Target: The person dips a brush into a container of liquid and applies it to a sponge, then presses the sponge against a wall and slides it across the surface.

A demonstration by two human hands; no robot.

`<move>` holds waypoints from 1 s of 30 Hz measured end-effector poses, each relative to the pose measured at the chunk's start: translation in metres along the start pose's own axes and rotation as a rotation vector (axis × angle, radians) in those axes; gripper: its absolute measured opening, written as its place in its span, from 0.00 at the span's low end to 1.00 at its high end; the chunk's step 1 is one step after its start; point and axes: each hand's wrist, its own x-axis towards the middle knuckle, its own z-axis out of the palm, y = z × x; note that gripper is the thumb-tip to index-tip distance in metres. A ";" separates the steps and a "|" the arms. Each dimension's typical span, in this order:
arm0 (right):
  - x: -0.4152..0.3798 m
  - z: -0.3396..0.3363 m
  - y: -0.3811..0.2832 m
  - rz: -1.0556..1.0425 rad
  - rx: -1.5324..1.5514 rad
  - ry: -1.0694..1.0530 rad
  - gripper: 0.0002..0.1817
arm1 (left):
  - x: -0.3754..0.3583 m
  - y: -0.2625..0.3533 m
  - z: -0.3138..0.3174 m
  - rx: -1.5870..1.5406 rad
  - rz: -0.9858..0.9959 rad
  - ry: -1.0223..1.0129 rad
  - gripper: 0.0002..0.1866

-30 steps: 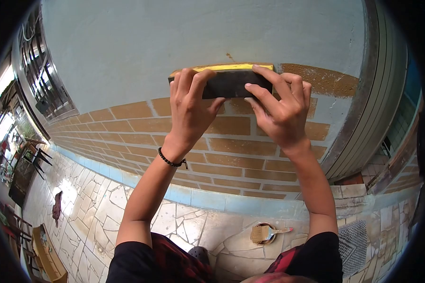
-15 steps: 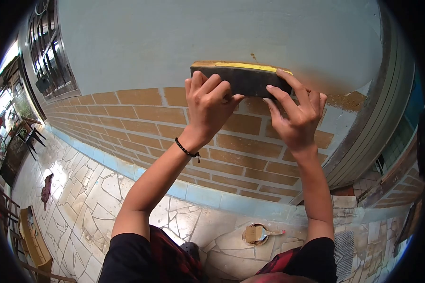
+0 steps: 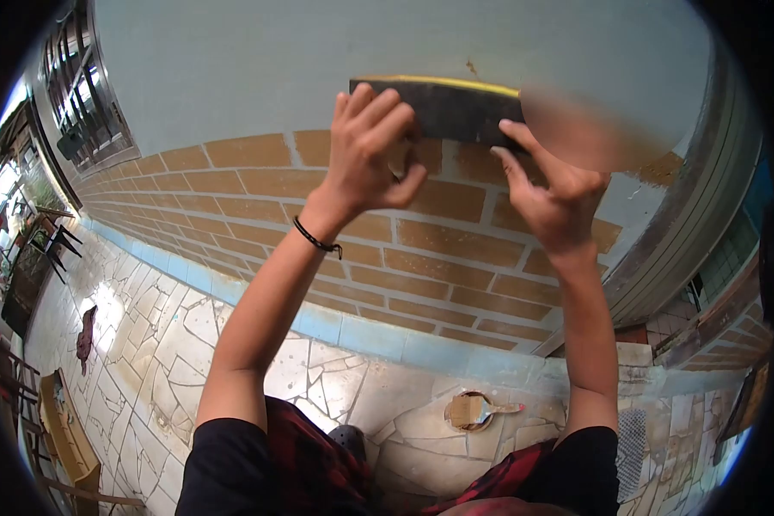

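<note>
A black rectangular block with a yellow upper edge [image 3: 455, 112] lies against the wall, just above the top row of painted tan bricks [image 3: 451, 199]. At its left end, my left hand [image 3: 371, 146] has curled fingers pressed to the black face, its thumb held below and apart from it. My right hand [image 3: 554, 176] grips the lower right corner between thumb and forefinger; a blur hides its other fingers. Whatever lies behind the block is hidden. A small brown smear [image 3: 471, 66] marks the grey wall [image 3: 318, 52] above it.
On the stone-paved floor [image 3: 189, 344] below sits a round bowl [image 3: 490, 421] with a tan piece and a paintbrush [image 3: 500, 409] across it. A barred window [image 3: 82, 86] is at left, a ridged door frame [image 3: 688, 198] at right. Chairs stand far left.
Both hands and the block appear higher in view. My left thumb has come away from the block's lower edge. Less of the yellow edge shows, and the blur over my right hand has grown.
</note>
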 end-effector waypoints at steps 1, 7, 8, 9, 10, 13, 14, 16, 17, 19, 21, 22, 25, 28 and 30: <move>0.000 0.001 0.001 -0.006 0.002 0.000 0.22 | 0.000 -0.008 -0.002 -0.042 0.007 -0.019 0.10; 0.006 -0.002 0.001 -0.115 -0.041 -0.035 0.20 | -0.006 -0.033 0.002 -0.150 0.059 -0.067 0.11; 0.007 -0.004 0.001 -0.135 -0.051 -0.052 0.20 | -0.005 -0.030 -0.002 -0.098 0.074 -0.104 0.09; 0.008 -0.004 0.000 -0.140 -0.085 -0.063 0.21 | -0.003 -0.027 -0.003 -0.044 0.090 -0.136 0.09; 0.009 -0.005 -0.001 -0.150 -0.120 -0.074 0.21 | 0.000 -0.023 0.006 -0.122 0.137 -0.003 0.10; 0.010 -0.001 -0.012 -0.147 -0.049 -0.008 0.20 | -0.002 -0.023 0.006 -0.060 0.155 -0.019 0.09; 0.009 -0.001 -0.014 -0.133 -0.044 -0.012 0.20 | -0.004 -0.025 0.007 -0.058 0.140 -0.032 0.09; 0.009 -0.002 -0.013 -0.138 -0.072 -0.025 0.20 | -0.004 -0.023 0.007 -0.059 0.131 -0.021 0.10; 0.009 -0.003 -0.010 -0.157 -0.103 -0.037 0.21 | -0.003 -0.022 0.006 -0.058 0.128 -0.019 0.10; 0.011 -0.005 -0.012 -0.161 -0.122 -0.049 0.21 | -0.004 -0.020 0.007 -0.053 0.096 -0.019 0.10; 0.012 -0.007 -0.016 -0.141 -0.111 -0.044 0.21 | -0.004 -0.019 0.007 -0.045 0.075 -0.019 0.11; 0.012 -0.006 -0.015 -0.134 -0.111 -0.040 0.21 | -0.004 -0.019 0.007 -0.039 0.070 -0.019 0.11; 0.012 -0.007 -0.016 -0.120 -0.094 -0.040 0.21 | -0.004 -0.019 0.008 -0.021 0.056 -0.020 0.11; 0.010 -0.005 -0.011 -0.134 -0.068 -0.019 0.22 | -0.004 -0.014 0.010 0.017 0.047 -0.016 0.11; 0.008 -0.002 -0.005 -0.102 0.022 -0.001 0.25 | -0.003 -0.007 0.010 0.028 0.048 -0.002 0.13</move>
